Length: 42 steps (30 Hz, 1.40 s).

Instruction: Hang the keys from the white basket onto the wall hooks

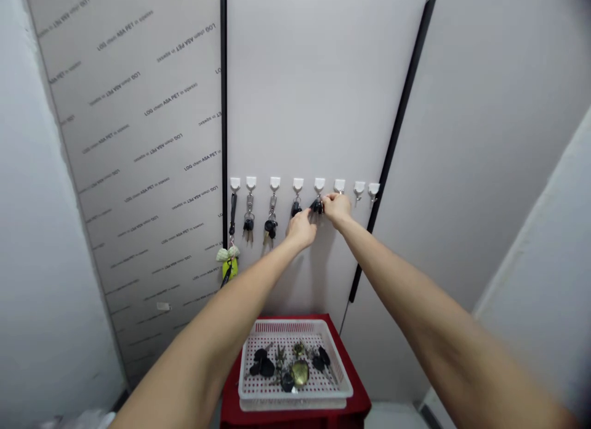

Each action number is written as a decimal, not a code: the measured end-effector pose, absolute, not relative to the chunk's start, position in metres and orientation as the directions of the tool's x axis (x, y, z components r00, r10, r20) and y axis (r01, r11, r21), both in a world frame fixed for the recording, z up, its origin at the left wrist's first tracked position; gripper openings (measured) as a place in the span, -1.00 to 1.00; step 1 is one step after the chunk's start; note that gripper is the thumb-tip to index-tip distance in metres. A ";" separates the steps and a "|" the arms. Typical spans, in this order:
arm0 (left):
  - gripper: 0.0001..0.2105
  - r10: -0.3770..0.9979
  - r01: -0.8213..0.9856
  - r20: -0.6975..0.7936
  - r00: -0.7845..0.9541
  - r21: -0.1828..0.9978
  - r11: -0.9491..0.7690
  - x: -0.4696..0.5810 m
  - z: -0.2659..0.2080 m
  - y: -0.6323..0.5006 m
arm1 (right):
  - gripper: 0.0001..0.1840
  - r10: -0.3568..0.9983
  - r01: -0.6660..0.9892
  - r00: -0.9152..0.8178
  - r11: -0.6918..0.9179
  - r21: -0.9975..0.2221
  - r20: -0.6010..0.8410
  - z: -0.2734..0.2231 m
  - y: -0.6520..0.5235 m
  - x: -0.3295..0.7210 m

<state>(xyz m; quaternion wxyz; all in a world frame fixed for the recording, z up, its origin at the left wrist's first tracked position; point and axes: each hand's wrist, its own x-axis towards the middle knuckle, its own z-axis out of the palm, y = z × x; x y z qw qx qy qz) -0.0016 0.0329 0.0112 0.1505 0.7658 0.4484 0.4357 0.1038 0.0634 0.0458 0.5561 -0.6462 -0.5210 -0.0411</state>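
Observation:
A bunch of keys [316,206] with black heads is at a white hook [319,184] on the wall panel, between my two hands. My right hand [338,207] pinches at the right side of this bunch, just below the hooks. From the lower left, my left hand [302,229] reaches up with its fingertips closed at the same bunch. The exact grip is small and partly hidden. Close above my left hand, another black key bunch [296,208] hangs from its own hook [298,184].
More key bunches [249,223] hang to the left, one with a yellow-green tag [229,268]. Bare hooks [359,189] are at the right. Below, a white perforated basket [295,395] holding several keys stands on a red cloth [355,404]. Black vertical strips [224,109] border the panel.

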 end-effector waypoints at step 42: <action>-0.61 0.809 0.295 0.248 0.533 0.841 -0.453 -0.029 -0.169 -0.029 | -0.85 0.985 0.678 -0.169 0.087 -0.730 -0.040 -0.105 -0.048 0.108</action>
